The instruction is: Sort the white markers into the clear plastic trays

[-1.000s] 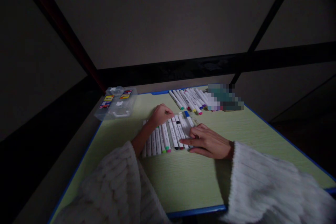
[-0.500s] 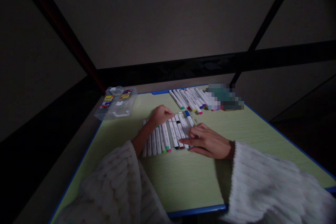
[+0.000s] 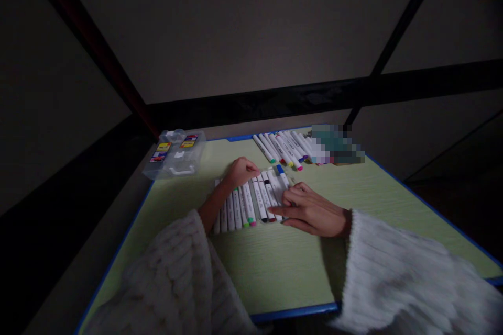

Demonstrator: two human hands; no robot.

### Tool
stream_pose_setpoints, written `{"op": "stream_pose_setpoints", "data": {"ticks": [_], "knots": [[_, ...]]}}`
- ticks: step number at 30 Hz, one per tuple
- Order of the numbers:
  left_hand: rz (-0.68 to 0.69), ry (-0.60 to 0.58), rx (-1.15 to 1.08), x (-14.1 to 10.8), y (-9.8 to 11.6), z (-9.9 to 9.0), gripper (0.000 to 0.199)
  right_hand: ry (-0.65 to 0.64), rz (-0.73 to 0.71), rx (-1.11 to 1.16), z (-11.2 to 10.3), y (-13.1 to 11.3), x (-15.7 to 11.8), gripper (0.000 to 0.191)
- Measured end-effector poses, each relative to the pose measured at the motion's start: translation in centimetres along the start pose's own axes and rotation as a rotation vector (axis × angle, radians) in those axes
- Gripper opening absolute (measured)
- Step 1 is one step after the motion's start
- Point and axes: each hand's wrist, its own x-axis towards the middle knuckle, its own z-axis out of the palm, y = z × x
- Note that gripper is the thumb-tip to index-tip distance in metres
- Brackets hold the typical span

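Dim light. We are looking down on a pale green table [image 3: 271, 272] edged in blue. Near its middle, a row of white markers [image 3: 258, 201] is lying side by side, most pointing away from us, some showing green, pink, black or dark red near ends.

Our left hand [image 3: 241, 171] is hovering over or resting at the row's far side, thumb and index finger drawing together; we are not managing to tell whether they are pinching anything. Our right hand [image 3: 314, 212] is lying at the row's right end, index finger pointing across the markers, the other fingers curling. A blue-capped marker [image 3: 280, 169] is slanting down behind those fingers; whether they are gripping it, we cannot tell.

At the far left corner a clear plastic case [image 3: 178, 159] is sitting; along the far edge a second group of markers [image 3: 288, 151] is lying, bordering a pixelated patch.
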Motion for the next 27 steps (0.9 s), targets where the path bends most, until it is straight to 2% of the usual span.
{"op": "stream_pose_setpoints", "data": {"ticks": [8, 20, 24, 27], "knots": [[-0.004, -0.024, -0.030, 0.1, -0.1, 0.0, 0.014, 0.002, 0.000, 0.000, -0.1, -0.1, 0.0, 0.036], [0.044, 0.063, -0.008, 0.2, -0.3, 0.4, 0.018, 0.012, -0.016, 0.008, 0.0, 0.0, -0.1, 0.037], [0.058, 0.082, -0.024, 0.1, 0.0, -0.1, 0.020, 0.049, -0.035, 0.003, -0.2, 0.1, -0.2, 0.039], [0.019, 0.032, -0.046, 0.1, 0.0, -0.9, 0.020, 0.094, -0.044, -0.010, -0.2, 0.3, -0.4, 0.038]]}}
